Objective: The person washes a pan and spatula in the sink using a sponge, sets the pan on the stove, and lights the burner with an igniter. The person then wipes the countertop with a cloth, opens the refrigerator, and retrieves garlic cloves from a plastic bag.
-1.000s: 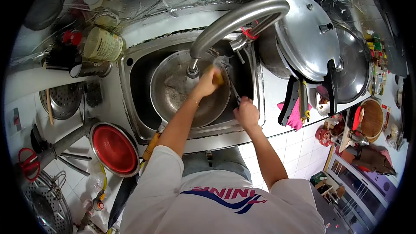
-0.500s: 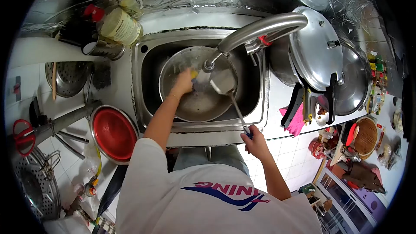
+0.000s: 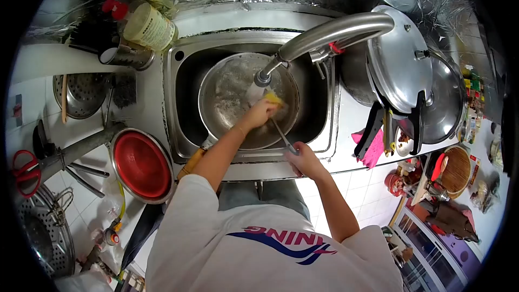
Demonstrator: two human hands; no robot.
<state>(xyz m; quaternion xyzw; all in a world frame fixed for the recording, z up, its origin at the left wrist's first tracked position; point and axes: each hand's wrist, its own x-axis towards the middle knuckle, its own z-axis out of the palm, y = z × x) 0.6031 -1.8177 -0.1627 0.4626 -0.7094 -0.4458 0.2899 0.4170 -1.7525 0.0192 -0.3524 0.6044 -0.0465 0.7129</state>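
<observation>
In the head view my left hand (image 3: 261, 113) reaches into a wide metal wok (image 3: 219, 81) in the sink, its fingers closed on a yellow sponge (image 3: 274, 98). Just below the sponge runs the thin shaft of a spatula (image 3: 281, 134); its blade is hidden or blurred by my hand and the water. My right hand (image 3: 306, 161) grips the spatula's handle above the sink's front edge. Water falls from the faucet (image 3: 263, 78) beside the sponge. The wok's wooden handle (image 3: 192, 163) shows partly behind my left forearm.
Around the wok is the steel sink (image 3: 184, 78). To the right stand a pressure cooker (image 3: 400, 59) and a pink cloth (image 3: 369, 148). At left are a red basin (image 3: 141, 163), a red-capped bottle (image 3: 148, 27) and a metal cup (image 3: 130, 57).
My left hand has moved right with the sponge, over to the spatula. My right hand has shifted slightly left and up, and the spatula's blade no longer shows. The wok's handle has come into view.
</observation>
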